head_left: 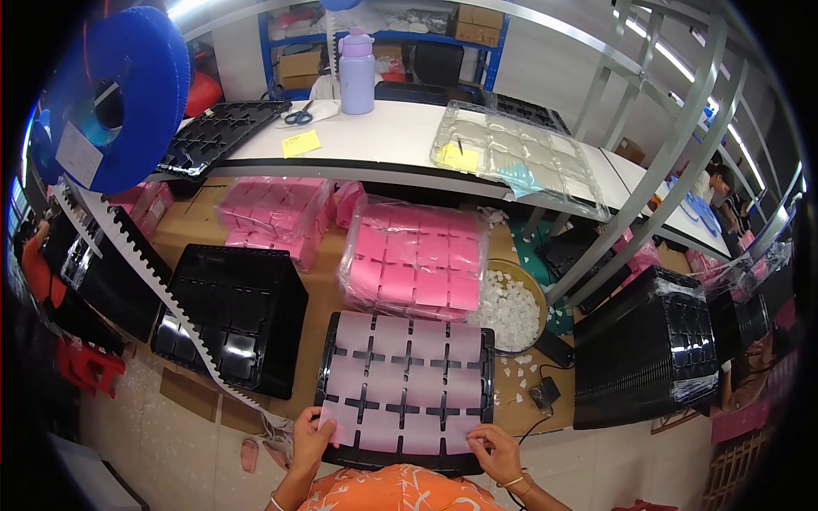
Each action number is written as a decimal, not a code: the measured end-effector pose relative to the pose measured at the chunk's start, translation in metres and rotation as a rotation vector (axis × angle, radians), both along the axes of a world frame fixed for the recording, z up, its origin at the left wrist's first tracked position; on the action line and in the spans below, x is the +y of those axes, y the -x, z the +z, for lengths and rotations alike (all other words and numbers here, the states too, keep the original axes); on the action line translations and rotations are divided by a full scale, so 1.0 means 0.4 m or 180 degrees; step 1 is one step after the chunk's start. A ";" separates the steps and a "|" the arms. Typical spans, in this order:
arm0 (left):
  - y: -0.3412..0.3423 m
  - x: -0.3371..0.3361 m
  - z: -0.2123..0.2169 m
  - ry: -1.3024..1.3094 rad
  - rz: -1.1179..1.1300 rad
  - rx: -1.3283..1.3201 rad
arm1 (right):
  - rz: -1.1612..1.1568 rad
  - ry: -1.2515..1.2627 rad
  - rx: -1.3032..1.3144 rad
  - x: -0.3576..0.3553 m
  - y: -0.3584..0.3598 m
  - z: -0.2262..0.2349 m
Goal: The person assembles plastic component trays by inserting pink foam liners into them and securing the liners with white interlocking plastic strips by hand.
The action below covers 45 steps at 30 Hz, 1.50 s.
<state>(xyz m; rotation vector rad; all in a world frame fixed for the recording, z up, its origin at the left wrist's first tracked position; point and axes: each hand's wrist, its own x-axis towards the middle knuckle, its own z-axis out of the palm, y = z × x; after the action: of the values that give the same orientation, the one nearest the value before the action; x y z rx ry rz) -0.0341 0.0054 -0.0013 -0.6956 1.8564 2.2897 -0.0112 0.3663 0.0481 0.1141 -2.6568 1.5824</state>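
Observation:
A black compartment tray (405,385) lies in front of me, its pockets filled with pale pink square pieces. My left hand (312,437) rests on the tray's near left corner, fingertips pinching a pink piece (340,422) there. My right hand (494,450) touches the near right edge, fingers curled on the last row of pink pieces. Beyond the tray sits a clear bag of bright pink squares (415,261).
An empty black tray stack (234,317) lies to the left, a wrapped black tray stack (649,347) to the right. A bowl of white bits (509,310), a second pink bag (273,215), a blue reel (128,94), a shelf with bottle (357,71) and scissors (298,116).

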 end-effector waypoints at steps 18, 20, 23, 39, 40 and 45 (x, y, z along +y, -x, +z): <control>-0.042 0.006 0.034 -0.0111 0.0095 -0.0011 | -0.0069 -0.0103 0.0032 -0.007 -0.038 0.038; -0.054 0.003 0.035 -0.0128 0.0114 -0.0025 | -0.0055 -0.0073 0.0003 -0.009 -0.043 0.039; -0.061 0.004 0.035 -0.0082 0.0135 -0.0079 | -0.0082 -0.0054 0.0005 -0.014 -0.047 0.039; -0.063 0.030 0.047 0.1018 -0.0045 0.0163 | -0.0042 -0.0398 0.0154 0.020 -0.050 0.000; -0.060 0.038 0.070 0.1617 -0.0170 0.0256 | 0.0045 -0.0689 0.0343 0.027 -0.051 -0.011; -0.021 0.057 0.121 0.3263 -0.0361 0.1212 | 0.0223 -0.0994 0.0436 0.021 0.001 0.024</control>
<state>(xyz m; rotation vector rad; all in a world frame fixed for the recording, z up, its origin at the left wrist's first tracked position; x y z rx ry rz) -0.0258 0.0281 0.0470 -0.1842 3.1381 1.3210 -0.0118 0.3747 0.0576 0.3172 -2.7937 1.1165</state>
